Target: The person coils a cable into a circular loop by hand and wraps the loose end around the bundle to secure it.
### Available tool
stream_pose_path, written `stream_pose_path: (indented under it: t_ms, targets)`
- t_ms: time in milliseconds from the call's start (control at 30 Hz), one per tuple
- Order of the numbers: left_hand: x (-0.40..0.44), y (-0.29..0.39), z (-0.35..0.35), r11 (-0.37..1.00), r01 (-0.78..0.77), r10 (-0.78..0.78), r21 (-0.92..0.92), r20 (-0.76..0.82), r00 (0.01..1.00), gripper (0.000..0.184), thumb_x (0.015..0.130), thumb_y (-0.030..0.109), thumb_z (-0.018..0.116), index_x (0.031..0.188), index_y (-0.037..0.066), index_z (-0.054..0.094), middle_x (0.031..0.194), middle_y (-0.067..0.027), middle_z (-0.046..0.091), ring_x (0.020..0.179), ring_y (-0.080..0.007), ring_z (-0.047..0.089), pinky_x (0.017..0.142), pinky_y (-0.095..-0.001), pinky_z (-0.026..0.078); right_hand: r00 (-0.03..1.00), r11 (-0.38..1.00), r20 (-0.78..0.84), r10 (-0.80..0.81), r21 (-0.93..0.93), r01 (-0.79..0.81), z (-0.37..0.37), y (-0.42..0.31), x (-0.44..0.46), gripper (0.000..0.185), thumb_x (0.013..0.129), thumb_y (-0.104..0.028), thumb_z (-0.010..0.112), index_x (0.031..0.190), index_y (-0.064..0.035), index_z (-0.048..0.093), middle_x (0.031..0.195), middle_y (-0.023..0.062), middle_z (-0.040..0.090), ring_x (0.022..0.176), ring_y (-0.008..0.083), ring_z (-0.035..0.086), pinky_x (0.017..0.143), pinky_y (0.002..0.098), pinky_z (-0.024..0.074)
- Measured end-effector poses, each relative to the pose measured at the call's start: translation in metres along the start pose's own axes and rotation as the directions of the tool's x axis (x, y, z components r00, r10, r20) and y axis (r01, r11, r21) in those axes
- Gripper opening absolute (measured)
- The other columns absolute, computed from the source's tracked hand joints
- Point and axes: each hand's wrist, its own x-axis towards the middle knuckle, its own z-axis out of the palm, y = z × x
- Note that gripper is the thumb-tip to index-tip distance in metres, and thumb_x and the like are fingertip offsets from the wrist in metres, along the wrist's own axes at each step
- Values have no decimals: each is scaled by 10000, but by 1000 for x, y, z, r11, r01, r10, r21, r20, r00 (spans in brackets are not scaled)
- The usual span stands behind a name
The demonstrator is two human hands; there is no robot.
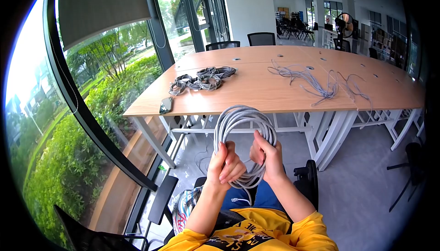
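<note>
A coil of grey network cable (244,113) is held upright above my lap, in front of the table's near edge. My left hand (225,165) is wrapped round the coil's left side, fingers curled inward. On the right side, my right hand (267,154) grips the same coil with its fingers bent around the strands. One cable end with a pale plug (237,200) hangs below the loops over my legs. Parts of the coil's lower strands are hidden behind my fingers.
Bundled grey cables (204,79) lie on the wooden table (256,93) at the left, with a phone (166,105) near the edge. Loose cables (321,88) spread at the right, some hanging over the edge. A chair armrest (163,199) flanks me.
</note>
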Motion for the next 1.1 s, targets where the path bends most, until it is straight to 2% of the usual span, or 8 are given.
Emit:
stream_pose_path:
  t_ms: [133,167,267,433,567,700,933,1100]
  targets:
    - [-2,4,6,996,-27,36,-85,98,995,371,898,346,266,803,36,447,344,56,307,248,-30,250,284,-165,221,999,993,35,2,-119,2,2,-2,3,320,803,-265,533,562,-68,456,459,32,447,419,102,432,441,220,334]
    - [0,4,1,997,-43,57,-64,236,970,405,898,339,269,1030,-5,439,361,58,323,254,-25,261,288,-163,229,992,989,121,32,-148,-14,-2,-6,4,300,800,-274,534,611,-47,487,519,53,495,487,121,494,498,228,381]
    - [-1,8,6,998,-64,64,-10,212,975,481,890,380,262,1195,18,351,371,60,361,256,-12,291,279,-141,252,979,988,204,28,-153,3,-5,-1,9,299,801,-269,532,610,-44,485,515,51,493,493,123,503,489,227,378]
    - [1,18,19,979,-136,156,-152,131,979,561,884,390,278,1317,105,64,388,26,354,265,-29,283,285,-154,265,845,990,534,-33,-101,102,-25,21,21,577,825,-555,266,782,-27,495,702,71,542,688,143,530,865,293,334]
    - [5,32,27,946,-270,291,-181,100,951,518,892,380,252,1314,112,112,383,52,349,275,-29,301,294,-164,269,970,990,234,65,-138,-33,-21,38,20,586,818,-570,269,757,-34,497,632,43,510,591,110,490,709,257,391]
    - [9,51,35,884,-464,468,-59,109,877,511,898,355,271,1314,99,120,401,8,350,288,-63,304,312,-182,275,906,877,377,191,-481,15,-37,45,27,438,863,-413,374,653,-42,477,497,3,410,462,63,412,444,182,333]
    - [15,70,31,772,-615,616,161,47,786,492,898,332,285,1295,62,181,392,23,312,279,-47,286,287,-165,247,886,725,394,245,-681,102,-34,-1,15,216,860,-185,436,785,-1,524,519,-6,442,487,68,433,465,197,367]
    - [16,69,27,703,-619,680,351,-77,729,447,900,342,259,1286,119,226,363,60,288,262,-27,249,266,-158,219,902,396,429,47,-837,378,-30,-4,11,191,831,-194,460,915,-36,526,736,188,568,710,343,556,576,345,442]
